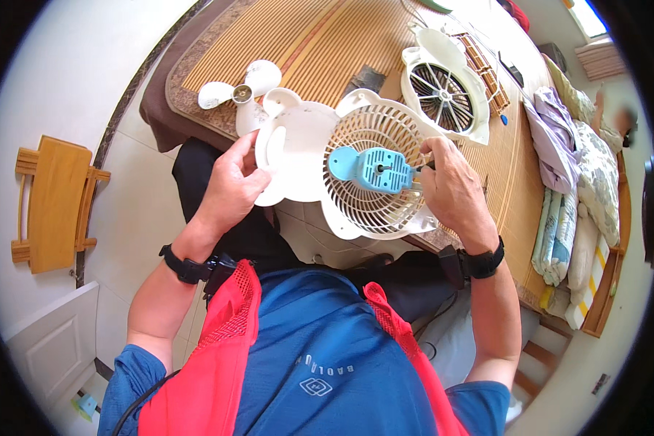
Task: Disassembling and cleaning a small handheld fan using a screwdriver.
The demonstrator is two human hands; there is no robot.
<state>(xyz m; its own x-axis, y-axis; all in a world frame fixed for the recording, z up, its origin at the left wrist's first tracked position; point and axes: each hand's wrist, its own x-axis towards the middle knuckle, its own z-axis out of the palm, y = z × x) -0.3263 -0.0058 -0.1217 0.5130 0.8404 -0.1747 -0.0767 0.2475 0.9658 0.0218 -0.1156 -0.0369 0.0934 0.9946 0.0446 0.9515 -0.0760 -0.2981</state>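
A white plastic fan housing (301, 156) with rounded ears and a slotted round grille (345, 207) is held up over my lap. My left hand (232, 182) grips its left edge, with the thumb on the near face. On the grille sits a light blue motor cover (380, 169) with vent slots and a rounded tab. My right hand (454, 185) is at the cover's right end, fingers curled and pressed together. A small dark piece shows by those fingertips, too hidden to name. A white three-bladed fan impeller (242, 93) lies on the mat's edge, beyond my left hand.
A bamboo mat (298, 47) covers the bed ahead. On it lies another white fan housing (447, 91) with a dark round grille. Folded bedding (559, 145) is piled at right. A wooden stool (59, 203) stands on the floor at left. Another person (618, 127) is at far right.
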